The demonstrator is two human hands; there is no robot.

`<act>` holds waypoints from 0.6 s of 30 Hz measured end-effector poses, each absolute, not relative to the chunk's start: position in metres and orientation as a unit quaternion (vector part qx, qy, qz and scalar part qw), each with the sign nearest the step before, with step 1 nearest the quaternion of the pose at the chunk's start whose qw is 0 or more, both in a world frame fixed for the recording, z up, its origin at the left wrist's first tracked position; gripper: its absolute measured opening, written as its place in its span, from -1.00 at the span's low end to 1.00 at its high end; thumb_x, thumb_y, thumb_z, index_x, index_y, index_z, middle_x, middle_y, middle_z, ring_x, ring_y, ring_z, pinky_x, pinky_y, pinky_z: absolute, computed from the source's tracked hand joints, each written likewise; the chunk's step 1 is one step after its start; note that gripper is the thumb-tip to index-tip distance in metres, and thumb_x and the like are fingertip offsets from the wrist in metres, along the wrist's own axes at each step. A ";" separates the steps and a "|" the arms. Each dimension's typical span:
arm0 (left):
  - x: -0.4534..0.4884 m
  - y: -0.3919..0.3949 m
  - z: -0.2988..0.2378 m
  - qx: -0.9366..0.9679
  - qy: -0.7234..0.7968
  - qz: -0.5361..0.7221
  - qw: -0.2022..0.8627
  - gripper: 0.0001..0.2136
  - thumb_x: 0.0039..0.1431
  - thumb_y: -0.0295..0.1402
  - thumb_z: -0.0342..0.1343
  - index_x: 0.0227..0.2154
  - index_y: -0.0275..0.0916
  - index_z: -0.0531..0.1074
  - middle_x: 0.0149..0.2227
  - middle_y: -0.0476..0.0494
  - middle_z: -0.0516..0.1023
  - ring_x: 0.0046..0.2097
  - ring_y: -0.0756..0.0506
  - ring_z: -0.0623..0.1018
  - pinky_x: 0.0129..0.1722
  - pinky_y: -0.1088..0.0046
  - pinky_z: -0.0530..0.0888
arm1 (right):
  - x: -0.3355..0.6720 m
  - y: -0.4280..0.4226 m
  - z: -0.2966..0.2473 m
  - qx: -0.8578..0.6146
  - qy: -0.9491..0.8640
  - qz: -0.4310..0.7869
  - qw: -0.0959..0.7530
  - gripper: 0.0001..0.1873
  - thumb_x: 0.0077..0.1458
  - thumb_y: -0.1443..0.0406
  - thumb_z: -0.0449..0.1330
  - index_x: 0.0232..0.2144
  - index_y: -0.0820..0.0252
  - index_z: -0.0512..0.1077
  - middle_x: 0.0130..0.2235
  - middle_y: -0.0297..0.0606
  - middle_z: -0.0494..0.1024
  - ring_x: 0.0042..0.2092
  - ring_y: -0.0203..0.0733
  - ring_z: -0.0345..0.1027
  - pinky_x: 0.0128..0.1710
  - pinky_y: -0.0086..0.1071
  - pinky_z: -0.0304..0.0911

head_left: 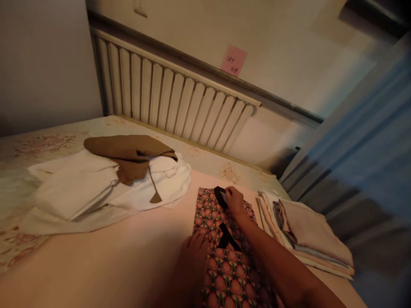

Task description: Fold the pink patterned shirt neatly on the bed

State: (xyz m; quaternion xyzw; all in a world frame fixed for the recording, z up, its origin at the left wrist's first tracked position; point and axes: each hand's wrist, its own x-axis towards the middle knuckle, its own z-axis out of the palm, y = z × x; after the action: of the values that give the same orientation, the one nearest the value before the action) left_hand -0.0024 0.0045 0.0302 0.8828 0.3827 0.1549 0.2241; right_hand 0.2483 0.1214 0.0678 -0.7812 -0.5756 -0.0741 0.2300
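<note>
A red-and-black floral garment [223, 267] with a black collar and black ribbon ends lies lengthwise in front of me on the pale pink surface. At its top, my right hand [234, 200] pinches the black collar [219, 196] between thumb and fingers. My left hand [195, 250] rests flat along the garment's left edge, fingers stretched out, its wrist in shadow. Between my hands the black ribbon [227, 237] crosses the front of the garment. My right forearm covers part of the garment's right side, and its lower end runs out of view.
White clothes [73, 184] lie in a loose heap at the left, with a brown garment [131, 147] on top. A stack of folded clothes [317, 231] sits at the right, near a blue curtain [359, 162]. Behind stands a radiator [173, 94] below a pink note [234, 60].
</note>
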 end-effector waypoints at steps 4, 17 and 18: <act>0.000 0.005 0.027 0.883 0.385 0.155 0.219 -0.59 0.23 -0.42 -0.02 0.14 -0.23 0.35 0.23 -0.20 0.36 0.28 -0.21 0.27 0.26 0.15 0.19 | 0.207 0.166 0.075 -0.757 -0.628 -0.025 0.176 -0.76 0.15 0.34 0.09 -0.32 0.14 0.58 -0.26 -0.26 0.64 -0.20 -0.22 0.46 -0.18 -0.47 0.21; 0.003 0.001 0.030 0.899 0.365 0.149 0.192 -0.62 0.36 -0.31 -0.12 0.15 -0.28 0.35 0.22 -0.30 0.37 0.28 -0.27 0.26 0.23 0.02 0.22 | 0.178 0.226 0.062 -0.759 -0.649 0.061 0.010 -0.73 0.21 0.19 0.21 -0.09 0.22 0.46 -0.06 -0.19 0.51 -0.12 -0.17 0.44 -0.13 -0.25 0.39; 0.005 0.000 0.029 0.901 0.357 0.153 0.192 -0.63 0.37 -0.31 -0.13 0.15 -0.28 0.35 0.22 -0.29 0.37 0.29 -0.27 0.25 0.24 0.01 0.20 | 0.178 0.228 0.061 -0.758 -0.650 0.049 0.013 -0.67 0.24 0.16 0.18 -0.02 0.21 0.40 0.00 -0.17 0.46 -0.08 -0.15 0.42 -0.10 -0.18 0.39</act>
State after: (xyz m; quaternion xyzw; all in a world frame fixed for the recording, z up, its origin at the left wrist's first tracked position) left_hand 0.0049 0.0003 0.0289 0.9015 0.3565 0.1531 0.1919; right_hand 0.1778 0.2279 0.0609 -0.7585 -0.6498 0.0486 0.0125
